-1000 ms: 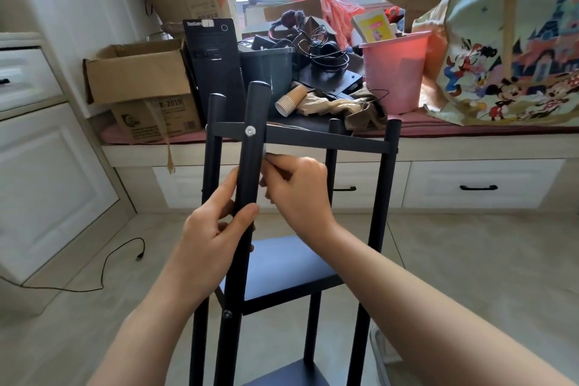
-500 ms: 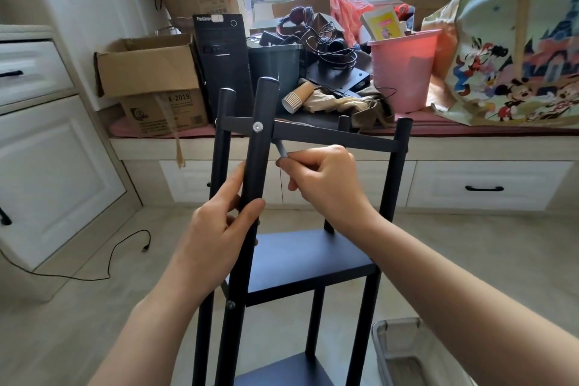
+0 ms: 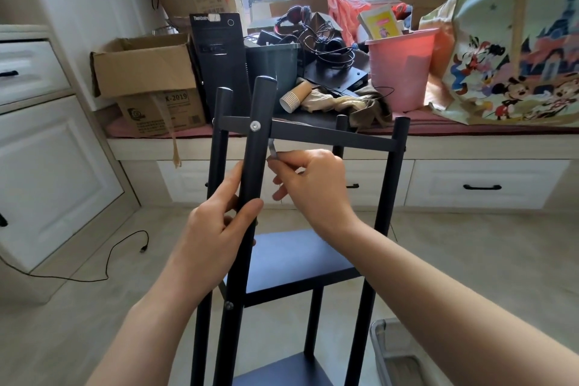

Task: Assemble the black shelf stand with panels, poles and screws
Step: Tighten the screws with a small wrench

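Observation:
The black shelf stand [image 3: 313, 138] stands upright on the floor in front of me, with several poles and dark panels at three levels. My left hand [image 3: 216, 232] grips the nearest front pole [image 3: 257, 153] below the top panel. A silver screw [image 3: 255, 126] sits in that pole at the top panel's edge. My right hand [image 3: 313, 185] pinches a small metal hex key [image 3: 272, 150], whose tip points up under the top panel just right of the pole. A second screw [image 3: 229, 305] shows lower on the pole at the middle panel [image 3: 294, 257].
Behind the stand runs a window bench with drawers, loaded with cardboard boxes [image 3: 147, 69], a black computer tower [image 3: 219, 63], a pink bucket [image 3: 401, 69] and a printed bag [image 3: 513, 50]. A black cable [image 3: 103, 263] lies on the floor at left. A clear tray [image 3: 394, 354] sits at lower right.
My right hand has drawn back slightly from the pole, and the metal hex key is now visible between its fingers. My view has shifted a little. My left hand keeps its grip.

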